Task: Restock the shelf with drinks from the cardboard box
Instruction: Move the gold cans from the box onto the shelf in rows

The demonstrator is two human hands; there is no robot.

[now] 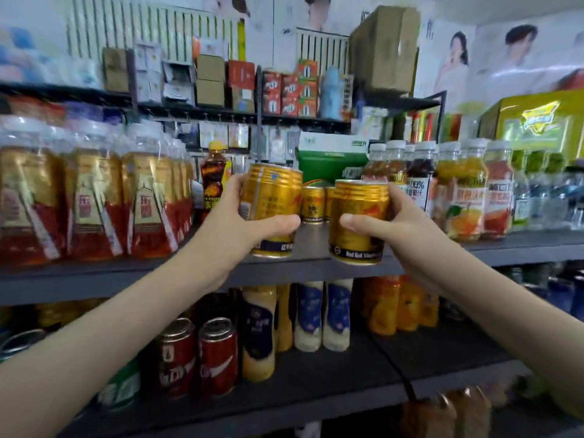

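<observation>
Gold cans [271, 197] [358, 222]: one gripped in each of hands [243, 229] [401, 229], above shelf [126, 279].

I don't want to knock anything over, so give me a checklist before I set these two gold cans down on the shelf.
1. Left hand grips the left can: ok.
2. Right hand grips the right can: ok.
3. Bare shelf between the hands: ok.
4. Back cans stand upright: ok.
5. Held cans' bottoms clear the shelf edge: cannot tell.

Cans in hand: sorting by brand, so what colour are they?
Gold, dark band at base, on left can and right can. Head view.
</observation>
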